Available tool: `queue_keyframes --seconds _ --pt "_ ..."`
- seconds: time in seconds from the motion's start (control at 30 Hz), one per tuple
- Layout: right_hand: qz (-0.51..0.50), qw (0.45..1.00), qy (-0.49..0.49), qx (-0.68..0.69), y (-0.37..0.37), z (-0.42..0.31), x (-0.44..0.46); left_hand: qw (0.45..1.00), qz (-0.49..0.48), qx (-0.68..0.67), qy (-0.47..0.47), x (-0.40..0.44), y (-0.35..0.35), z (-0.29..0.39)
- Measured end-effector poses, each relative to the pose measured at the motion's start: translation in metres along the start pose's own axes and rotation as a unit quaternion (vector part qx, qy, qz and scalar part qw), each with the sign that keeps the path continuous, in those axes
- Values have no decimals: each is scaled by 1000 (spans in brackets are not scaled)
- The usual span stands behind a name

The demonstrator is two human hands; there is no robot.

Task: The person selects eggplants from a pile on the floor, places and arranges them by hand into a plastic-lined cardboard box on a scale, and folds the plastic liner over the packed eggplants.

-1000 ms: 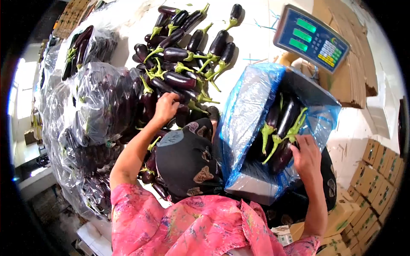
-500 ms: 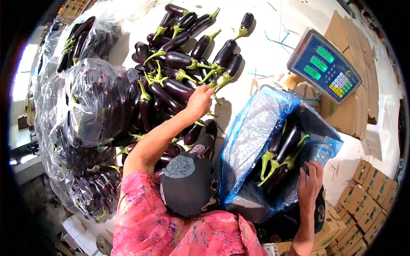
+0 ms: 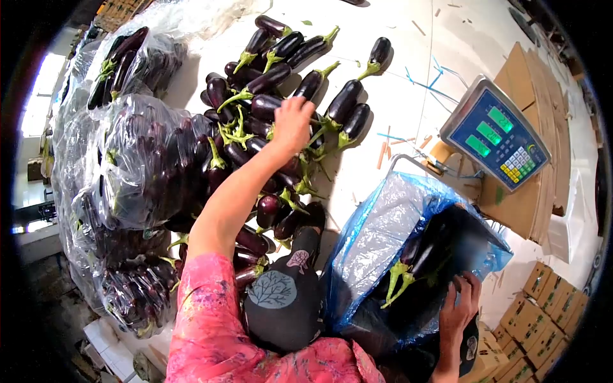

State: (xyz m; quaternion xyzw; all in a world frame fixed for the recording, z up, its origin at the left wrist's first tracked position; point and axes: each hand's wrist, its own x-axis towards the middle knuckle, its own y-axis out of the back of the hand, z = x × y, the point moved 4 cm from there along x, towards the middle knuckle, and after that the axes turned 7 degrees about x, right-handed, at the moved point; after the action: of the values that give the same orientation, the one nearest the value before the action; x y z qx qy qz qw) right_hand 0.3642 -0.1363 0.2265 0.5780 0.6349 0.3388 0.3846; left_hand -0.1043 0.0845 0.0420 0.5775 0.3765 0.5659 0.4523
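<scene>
My left hand [image 3: 294, 125] is over the heap of dark purple eggplants [image 3: 267, 135], fingers bent down and a little apart. Its fingertips are partly hidden against the eggplants, and no eggplant is lifted. At the near right side of the lined container, my right hand [image 3: 458, 305] has bent fingers spread beside the blue plastic bag [image 3: 373, 220]. I see nothing held in it. Inside the bag lie several eggplants [image 3: 421, 252] with green stems toward me; shadow and a blurred patch hide the rest.
A scale display [image 3: 497, 133] with green digits stands beyond the bag. Flat cardboard [image 3: 525, 83] lies behind it. Clear plastic bags of eggplants [image 3: 153, 159] are piled at left. Several cartons [image 3: 539, 313] are stacked at lower right. My knee [image 3: 281, 297] is between heap and bag.
My left hand has moved up and left over the eggplant heap. My right hand stays by the bag, a little lower in view. The view has shifted slightly.
</scene>
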Motion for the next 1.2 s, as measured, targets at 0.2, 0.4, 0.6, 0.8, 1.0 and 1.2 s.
queue_keyframes --seconds 0.2,0.4,0.6,0.8,1.0,1.2 --pt "17 999 -34 -7 -1 0 3 986 -43 -6 159 16 -13 -85" --pt "55 998 -6 -3 -7 -9 16 991 -85 4 106 53 -78 -59" --pt "65 996 61 -24 -12 -14 29 927 -275 16 253 74 -102 -53" --pt "72 995 69 3 -8 -22 35 732 -234 -514 382 73 -89 -78" --pt "103 991 64 50 -2 -23 28 543 -201 -784 223 19 34 -13" --pt "133 987 80 42 12 -14 15 587 -203 -754 215 -3 121 46"
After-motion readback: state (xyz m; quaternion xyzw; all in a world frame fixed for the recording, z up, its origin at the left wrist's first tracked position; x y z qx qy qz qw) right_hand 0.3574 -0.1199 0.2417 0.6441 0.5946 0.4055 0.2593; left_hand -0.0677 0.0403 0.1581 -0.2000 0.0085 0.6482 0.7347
